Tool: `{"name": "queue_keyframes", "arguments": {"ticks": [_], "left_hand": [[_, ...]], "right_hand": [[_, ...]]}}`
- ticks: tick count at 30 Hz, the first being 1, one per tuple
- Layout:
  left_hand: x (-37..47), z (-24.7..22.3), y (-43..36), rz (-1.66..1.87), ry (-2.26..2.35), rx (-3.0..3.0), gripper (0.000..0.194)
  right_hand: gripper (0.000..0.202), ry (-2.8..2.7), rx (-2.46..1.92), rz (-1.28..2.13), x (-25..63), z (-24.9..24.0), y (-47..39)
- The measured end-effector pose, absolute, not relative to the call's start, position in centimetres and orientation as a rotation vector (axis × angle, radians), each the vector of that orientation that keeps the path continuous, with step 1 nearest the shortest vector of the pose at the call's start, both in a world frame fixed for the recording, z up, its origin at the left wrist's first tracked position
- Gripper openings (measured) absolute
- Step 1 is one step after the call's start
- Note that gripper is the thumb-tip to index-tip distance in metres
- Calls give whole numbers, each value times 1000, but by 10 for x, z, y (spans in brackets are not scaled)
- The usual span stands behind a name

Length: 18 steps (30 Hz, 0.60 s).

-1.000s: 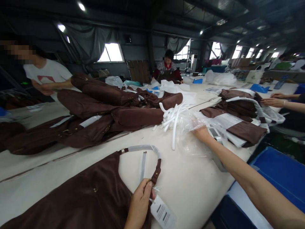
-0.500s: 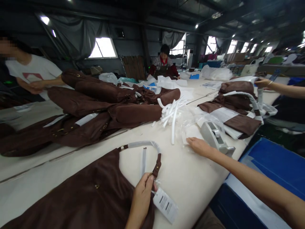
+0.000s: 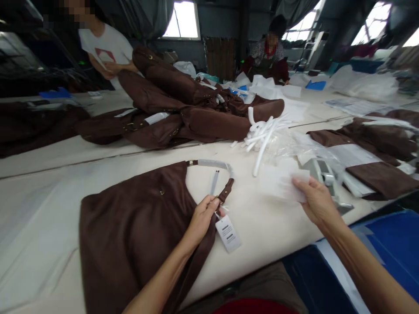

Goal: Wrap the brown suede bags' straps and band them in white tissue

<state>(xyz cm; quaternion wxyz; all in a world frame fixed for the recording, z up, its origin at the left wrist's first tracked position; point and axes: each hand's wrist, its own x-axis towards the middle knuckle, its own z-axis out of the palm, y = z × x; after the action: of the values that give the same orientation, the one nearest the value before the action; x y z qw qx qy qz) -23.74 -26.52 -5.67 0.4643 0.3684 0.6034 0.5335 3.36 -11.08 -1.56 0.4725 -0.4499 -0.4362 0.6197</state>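
A brown handbag (image 3: 140,226) lies flat on the pale table in front of me. Its strap (image 3: 212,164) is wrapped in translucent film and curves away to the right. My left hand (image 3: 206,213) pinches the strap's lower end by the ring. From there hangs a white printed tag (image 3: 228,233). My right hand (image 3: 314,196) is raised over the table, with a thin white translucent sheet (image 3: 281,181) between thumb and fingers. Just beyond that hand stands a grey tape dispenser (image 3: 322,172). A narrow zip pull (image 3: 214,182) shows inside the strap's loop.
Several brown bags (image 3: 216,122) are piled across the table. White foam tubes (image 3: 262,137) lie beside them. More wrapped brown bags (image 3: 382,174) are at the right, above a blue bin (image 3: 389,235). Two people (image 3: 109,52) are beyond the table.
My right hand has lifted the white sheet from beside the tape dispenser and brought it nearer the bag. My left hand still grips the strap. The view has swung right and down.
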Motion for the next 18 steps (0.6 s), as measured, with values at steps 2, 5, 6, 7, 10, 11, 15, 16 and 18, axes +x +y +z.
{"name": "queue_keyframes", "arguments": {"ticks": [2, 5, 6, 7, 10, 11, 15, 16, 18], "left_hand": [[-236, -54, -267, 1348, 1440, 863, 37], [-234, -53, -268, 1387, 1386, 833, 38], [-233, -53, -268, 1391, 1381, 829, 39], [-233, -53, -268, 1394, 1381, 826, 39], [-232, -53, -268, 1395, 1375, 832, 41], [-232, -53, -268, 1393, 1364, 830, 41], [-231, -55, -267, 1399, 1318, 792, 42], [-231, -56, -267, 1405, 1320, 779, 42], [-231, -59, -268, 1429, 1346, 751, 43]], "right_hand": [[32, -918, -1117, 1676, 13, -41, -132], [26, -756, -1119, 1832, -23, -76, -158], [24, -723, -1106, 1859, -35, -85, -165], [23, -702, -1086, 1881, -48, -90, -171], [23, -683, -1026, 1934, -82, -95, -183], [24, -685, -1006, 1953, -91, -93, -186], [24, -648, -851, 2074, -116, -86, -193], [23, -625, -803, 2105, -118, -85, -194], [20, -584, -724, 2144, -120, -84, -194]]}}
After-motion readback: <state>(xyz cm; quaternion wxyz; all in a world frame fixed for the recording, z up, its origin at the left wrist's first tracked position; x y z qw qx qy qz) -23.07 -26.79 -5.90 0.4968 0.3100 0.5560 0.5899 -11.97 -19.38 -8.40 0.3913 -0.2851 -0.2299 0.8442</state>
